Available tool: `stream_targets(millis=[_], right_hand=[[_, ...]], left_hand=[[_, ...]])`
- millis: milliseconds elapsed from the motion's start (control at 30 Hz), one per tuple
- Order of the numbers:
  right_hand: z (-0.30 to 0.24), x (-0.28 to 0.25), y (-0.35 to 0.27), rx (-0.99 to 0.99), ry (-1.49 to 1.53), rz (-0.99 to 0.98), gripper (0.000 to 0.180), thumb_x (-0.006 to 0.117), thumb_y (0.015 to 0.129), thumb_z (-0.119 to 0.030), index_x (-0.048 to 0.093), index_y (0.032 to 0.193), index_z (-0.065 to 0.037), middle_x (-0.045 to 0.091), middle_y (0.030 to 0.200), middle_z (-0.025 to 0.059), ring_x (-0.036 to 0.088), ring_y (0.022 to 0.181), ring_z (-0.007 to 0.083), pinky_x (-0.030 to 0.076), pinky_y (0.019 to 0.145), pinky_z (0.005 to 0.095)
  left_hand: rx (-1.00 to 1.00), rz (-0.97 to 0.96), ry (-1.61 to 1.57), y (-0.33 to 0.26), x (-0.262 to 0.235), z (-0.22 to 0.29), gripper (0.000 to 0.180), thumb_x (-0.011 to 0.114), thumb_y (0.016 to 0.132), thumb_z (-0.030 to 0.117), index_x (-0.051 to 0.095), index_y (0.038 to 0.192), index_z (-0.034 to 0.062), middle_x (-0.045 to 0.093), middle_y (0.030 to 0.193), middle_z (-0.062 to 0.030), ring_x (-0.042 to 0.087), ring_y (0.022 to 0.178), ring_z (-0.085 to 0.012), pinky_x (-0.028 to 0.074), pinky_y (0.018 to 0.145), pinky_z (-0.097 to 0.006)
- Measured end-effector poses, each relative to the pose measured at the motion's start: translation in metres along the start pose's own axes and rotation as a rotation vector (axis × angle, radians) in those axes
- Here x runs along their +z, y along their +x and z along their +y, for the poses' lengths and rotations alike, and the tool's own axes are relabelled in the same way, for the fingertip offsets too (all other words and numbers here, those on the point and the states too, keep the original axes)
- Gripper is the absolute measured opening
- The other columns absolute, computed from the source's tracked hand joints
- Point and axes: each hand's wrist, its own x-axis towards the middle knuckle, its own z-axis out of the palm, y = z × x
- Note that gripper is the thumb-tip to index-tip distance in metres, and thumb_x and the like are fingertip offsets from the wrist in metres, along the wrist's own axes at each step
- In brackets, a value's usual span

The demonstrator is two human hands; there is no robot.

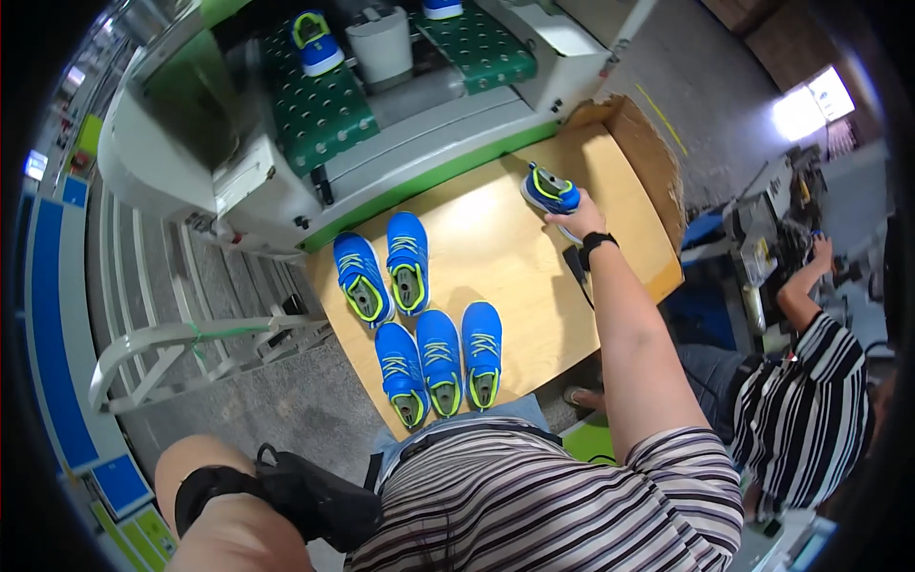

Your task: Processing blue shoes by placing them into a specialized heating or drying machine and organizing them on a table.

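Note:
My right hand (583, 221) is closed on a blue sneaker (551, 195) with lime-green lining, at the far right part of the wooden table (486, 248). Its sole faces my palm side, and the contact of the fingers is partly hidden. To the left, two matching blue sneakers (407, 250) lie side by side, heels toward me. Nearer my waist, three more blue sneakers (438, 353) form a row, toes pointing away. Grey inserts show inside their openings. No left hand shows; a bare limb with a black band appears at the lower left.
Beyond the table stands a machine with green perforated belts (319, 119), carrying a blue sneaker (315, 45). Torn cardboard (648, 157) edges the table's right side. A metal rack (181, 334) stands at left. A co-worker in a striped shirt (805, 410) is at right.

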Motion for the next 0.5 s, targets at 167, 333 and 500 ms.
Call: stream_targets(millis=[167, 333, 500], right_hand=[[-0.033, 0.029, -0.05, -0.319, 0.165, -0.027, 0.065, 0.091, 0.058, -0.031, 0.066, 0.114, -0.011, 0.071, 0.107, 0.0145, 0.067, 0.103, 0.0318, 0.052, 0.091, 0.0401], [-0.073, 0.009, -0.156, -0.621, 0.082, -0.091, 0.061, 0.087, 0.058, -0.027, 0.067, 0.115, -0.015, 0.069, 0.112, 0.0095, 0.064, 0.104, 0.0311, 0.046, 0.096, 0.0422], [-0.139, -0.071, -0.246, -1.056, -0.029, -0.157, 0.071, 0.084, 0.066, -0.027, 0.057, 0.13, -0.016, 0.057, 0.132, 0.0091, 0.046, 0.131, 0.0298, 0.023, 0.115, 0.056]], left_hand=[[0.102, -0.185, 0.106, 0.098, -0.01, -0.057, 0.037, 0.068, 0.081, 0.023, 0.066, 0.115, 0.0089, 0.065, 0.114, -0.0148, 0.065, 0.096, -0.0362, 0.052, 0.076, -0.048], [0.127, -0.139, 0.449, 0.064, 0.032, -0.193, 0.053, 0.069, 0.082, 0.009, 0.056, 0.133, 0.0064, 0.055, 0.135, -0.0179, 0.048, 0.129, -0.0398, 0.038, 0.106, -0.047], [-0.117, -0.345, 0.307, 0.038, 0.069, -0.223, 0.104, 0.083, 0.069, 0.024, 0.026, 0.154, 0.0088, 0.027, 0.157, -0.0222, 0.021, 0.148, -0.0387, 0.019, 0.119, -0.044]])
